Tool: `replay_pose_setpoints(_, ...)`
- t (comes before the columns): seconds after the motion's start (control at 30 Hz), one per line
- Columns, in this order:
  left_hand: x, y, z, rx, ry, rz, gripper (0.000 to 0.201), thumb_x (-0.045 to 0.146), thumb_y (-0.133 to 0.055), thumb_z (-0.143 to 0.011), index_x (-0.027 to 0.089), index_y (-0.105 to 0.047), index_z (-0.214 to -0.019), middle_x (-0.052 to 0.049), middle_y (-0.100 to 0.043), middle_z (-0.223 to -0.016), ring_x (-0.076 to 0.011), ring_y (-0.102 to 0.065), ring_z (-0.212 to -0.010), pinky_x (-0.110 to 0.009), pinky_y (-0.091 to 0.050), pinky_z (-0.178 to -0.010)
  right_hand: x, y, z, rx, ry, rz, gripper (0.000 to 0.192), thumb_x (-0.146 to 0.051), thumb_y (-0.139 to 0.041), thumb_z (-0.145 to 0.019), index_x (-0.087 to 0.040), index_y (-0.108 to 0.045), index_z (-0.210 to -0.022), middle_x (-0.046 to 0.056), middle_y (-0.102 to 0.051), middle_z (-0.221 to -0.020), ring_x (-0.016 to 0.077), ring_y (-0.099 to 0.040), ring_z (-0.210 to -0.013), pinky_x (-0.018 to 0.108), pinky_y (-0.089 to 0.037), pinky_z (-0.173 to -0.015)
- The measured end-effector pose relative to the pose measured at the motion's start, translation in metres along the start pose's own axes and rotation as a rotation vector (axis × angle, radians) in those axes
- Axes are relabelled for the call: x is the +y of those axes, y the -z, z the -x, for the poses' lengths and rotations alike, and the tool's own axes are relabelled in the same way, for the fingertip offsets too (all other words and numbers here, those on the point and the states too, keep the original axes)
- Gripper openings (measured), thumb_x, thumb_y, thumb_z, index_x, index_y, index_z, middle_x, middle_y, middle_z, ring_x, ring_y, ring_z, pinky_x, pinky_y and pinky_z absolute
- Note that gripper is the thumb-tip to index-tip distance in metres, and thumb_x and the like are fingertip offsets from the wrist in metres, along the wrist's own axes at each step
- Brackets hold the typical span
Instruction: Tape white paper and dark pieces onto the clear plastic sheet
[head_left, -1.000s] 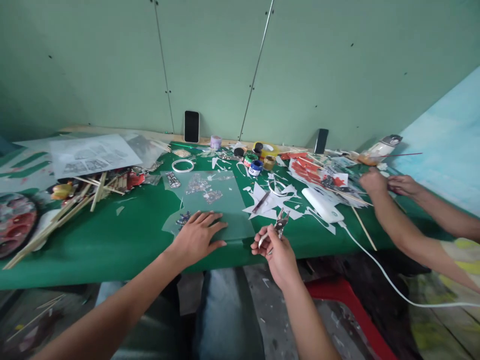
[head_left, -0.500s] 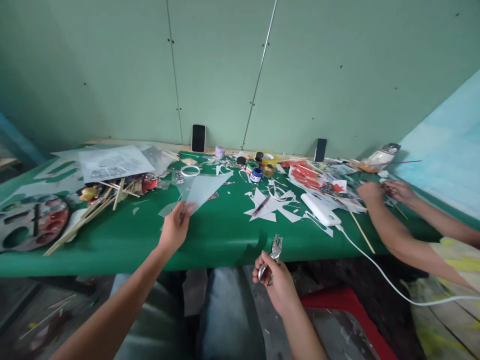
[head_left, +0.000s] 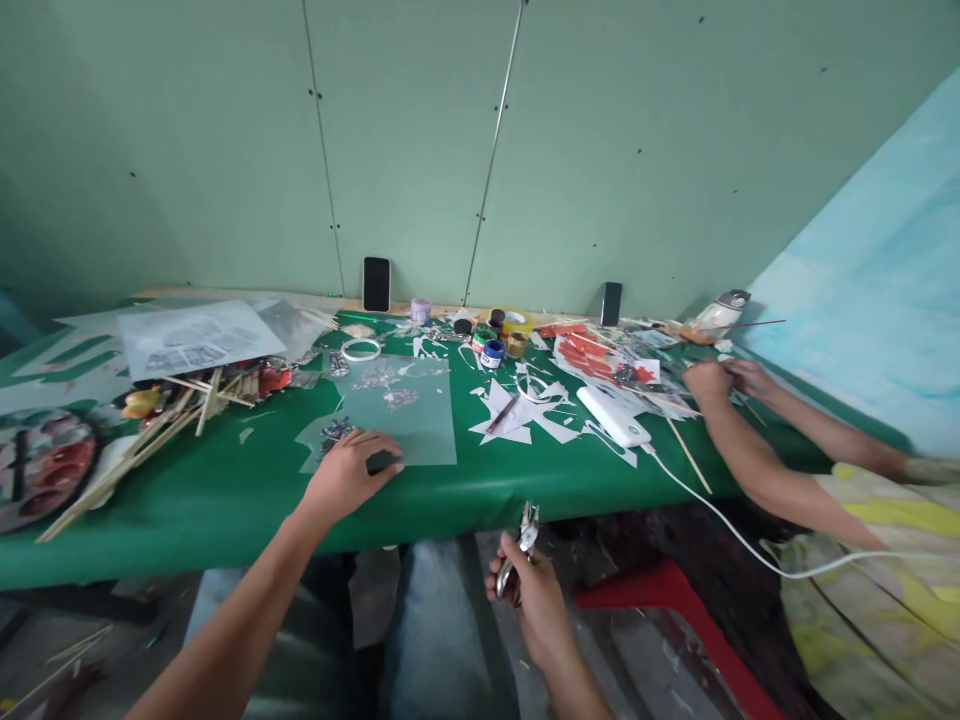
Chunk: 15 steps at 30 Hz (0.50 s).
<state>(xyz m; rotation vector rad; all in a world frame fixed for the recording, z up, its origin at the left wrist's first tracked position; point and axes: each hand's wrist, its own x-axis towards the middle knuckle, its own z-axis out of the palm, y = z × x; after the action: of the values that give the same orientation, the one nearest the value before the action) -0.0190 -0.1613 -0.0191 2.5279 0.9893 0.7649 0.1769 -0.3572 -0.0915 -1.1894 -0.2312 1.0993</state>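
- One pair of pliers (head_left: 529,528) sits in my right hand (head_left: 534,592), bottom centre.
- Left of centre, my left hand (head_left: 349,472) curls at the sheet (head_left: 431,430); whether it grips, I can't tell.

No lettering, brand or number was legible. The blue jar (head_left: 492,354) carried a pale label; its print was too small to read. The white device (head_left: 609,412) bore a small round mark, unidentifiable. The grey printing on the pale sheet (head_left: 196,335) yielded no readable characters.
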Motion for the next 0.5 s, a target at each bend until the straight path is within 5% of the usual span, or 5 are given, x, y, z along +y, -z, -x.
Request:
replay_pose_setpoints(0.27,0.000,0.003,-0.001,0.021,0.071,0.081,0.031,0.050,-0.052,-0.087,0.024,-0.068,-0.093,-0.005,-0.072,-0.106,-0.0255,-0.066,-0.101,-0.038,-0.048,-0.096,-0.009,-0.011,0.003,0.053,-0.055,-0.014,0.056,-0.057,-0.089,-0.041,-0.017,-0.055,-0.062,-0.002,-0.059,-0.050,0.0133,-0.056,-0.042,0.024,-0.045,-0.039)
replay_pose_setpoints(0.5,-0.004,0.008,-0.005,0.126,0.209,0.176,0.038,0.053,-0.051,-0.083,0.022,-0.069,-0.097,-0.005,-0.074,-0.097,-0.0239,-0.069,-0.094,-0.027,-0.054,-0.077,-0.032,-0.014,-0.004,-0.147,0.013,-0.293,0.045,-0.045,-0.088,-0.053,-0.019,-0.054,-0.068,-0.008,-0.047,-0.053,0.0075,-0.048,-0.046,0.022,-0.040,-0.045)
